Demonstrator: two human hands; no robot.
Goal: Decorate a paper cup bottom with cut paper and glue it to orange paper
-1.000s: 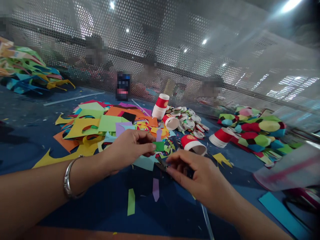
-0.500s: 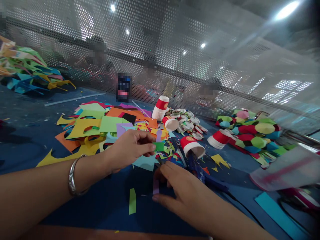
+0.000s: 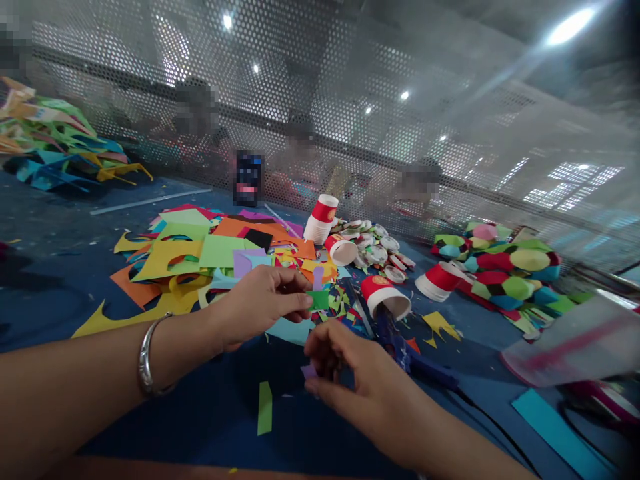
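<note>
My left hand (image 3: 267, 300), with a silver bangle at its wrist, pinches a small green paper piece (image 3: 319, 300) between thumb and fingertips. Just below and to the right, my right hand (image 3: 353, 373) is curled, and a purple paper piece (image 3: 309, 371) sticks out by its thumb tip. The inside of that hand is in shadow. A light green paper strip (image 3: 265, 408) lies on the blue table in front of the hands. Light blue paper (image 3: 291, 329) lies under the left fingertips, partly covered.
Coloured paper sheets (image 3: 173, 260) pile up behind my left hand. Red-and-white paper cups (image 3: 385, 297) lie tipped over, one over the nose of a blue glue gun (image 3: 425, 367) with a cable. A phone (image 3: 249, 179) leans against the perforated screen, with people behind it.
My right hand has drawn its thumb and fingers closer together, and less of the purple paper shows. The left hand still holds the green piece in nearly the same place.
</note>
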